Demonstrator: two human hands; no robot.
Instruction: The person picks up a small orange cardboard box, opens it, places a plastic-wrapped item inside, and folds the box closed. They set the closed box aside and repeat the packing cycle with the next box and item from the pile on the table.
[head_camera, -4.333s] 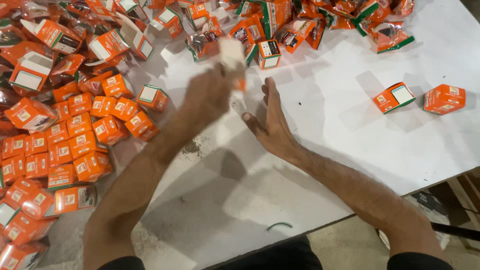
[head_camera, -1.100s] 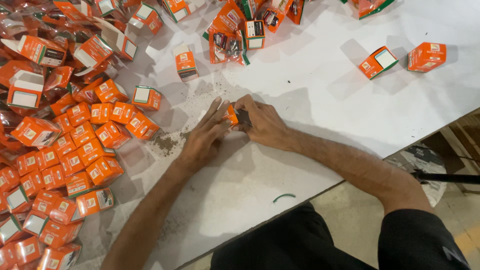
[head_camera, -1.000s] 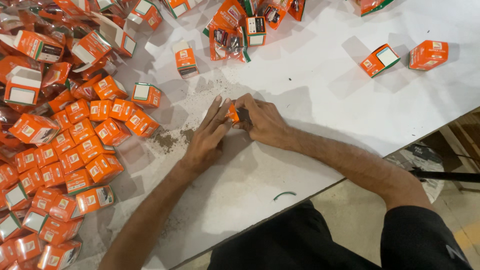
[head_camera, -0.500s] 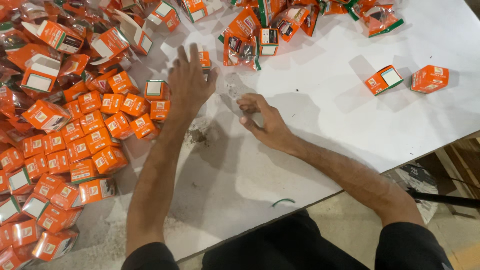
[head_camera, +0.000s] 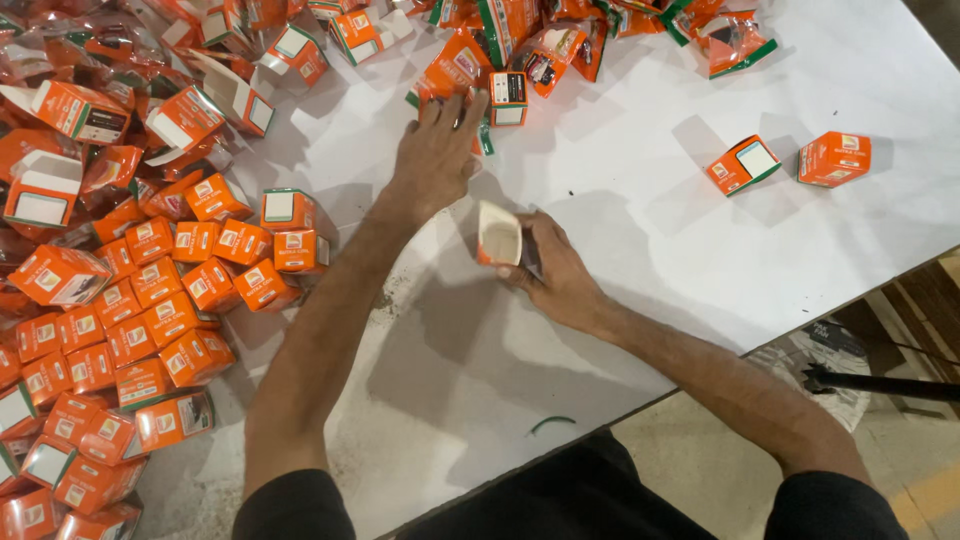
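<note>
Clearly your right hand (head_camera: 555, 275) is clamped on a small open carton (head_camera: 498, 235), just above the counter (head_camera: 640, 200). It looks light, thin, crushable card: grip the side walls gently. Your left hand (head_camera: 437, 150), fingers spread, rests on an orange packet (head_camera: 455, 70).

Small box (head_camera: 498, 236) in right hand (head_camera: 560, 280): thin cardboard, orange print outside, plain matt white inside. Stacked boxes (head_camera: 170, 300): same cardboard, slight sheen. Packets (head_camera: 560, 50): glossy crinkled plastic film. Table (head_camera: 640, 230): smooth matt white, scuffed, dusty.
</note>
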